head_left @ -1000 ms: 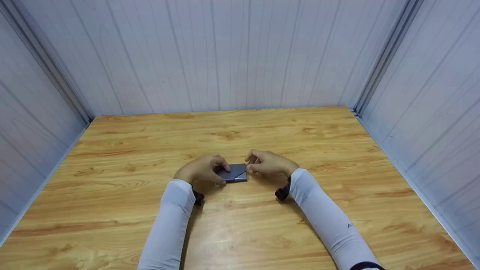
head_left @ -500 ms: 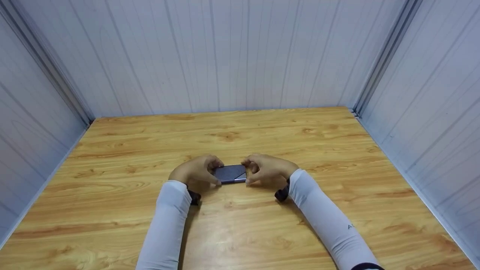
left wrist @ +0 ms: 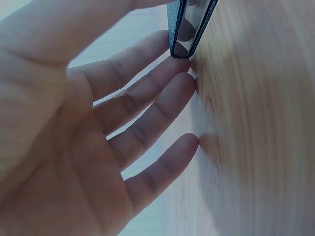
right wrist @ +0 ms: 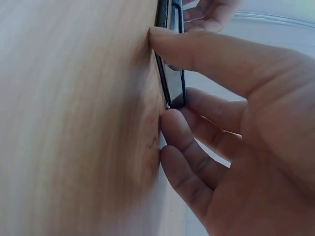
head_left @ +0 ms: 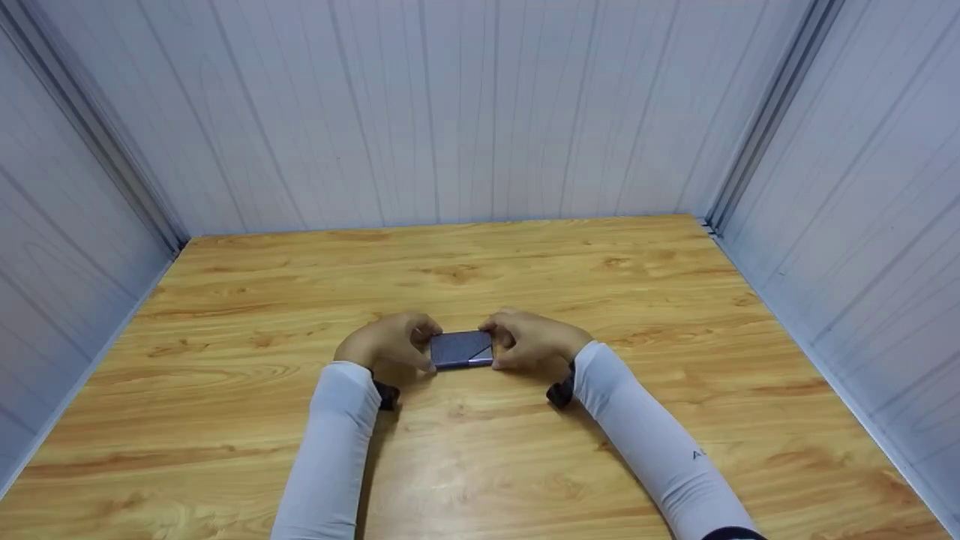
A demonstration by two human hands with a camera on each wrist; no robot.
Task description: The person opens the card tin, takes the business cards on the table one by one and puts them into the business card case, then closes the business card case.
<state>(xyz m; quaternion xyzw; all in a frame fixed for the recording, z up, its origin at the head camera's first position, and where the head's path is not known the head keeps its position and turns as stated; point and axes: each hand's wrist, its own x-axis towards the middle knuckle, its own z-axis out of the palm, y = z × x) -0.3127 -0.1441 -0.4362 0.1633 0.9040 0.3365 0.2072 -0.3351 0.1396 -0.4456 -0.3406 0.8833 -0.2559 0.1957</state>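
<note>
A flat, dark card case (head_left: 456, 351) with a shiny diagonal corner lies on the wooden table, between both hands. My left hand (head_left: 386, 341) holds its left end, thumb at the near corner and fingers at the far one. My right hand (head_left: 536, 339) grips the right end in the same way, thumb near and index finger far. In the left wrist view the case (left wrist: 191, 29) shows a dark textured cover and a glossy metal side edge; the thumb tip is out of frame. In the right wrist view the thumb (right wrist: 184, 48) touches the case's edge.
The wood-grain table (head_left: 465, 465) spreads around the hands. White panelled walls (head_left: 465, 112) stand behind it and on both sides. A dark wrist camera (head_left: 388, 395) sits under the left wrist, another (head_left: 561, 391) under the right.
My left fingers have slid off the case's top to its left end. The right hand has closed onto the right end. The case has shifted slightly left and turned a little.
</note>
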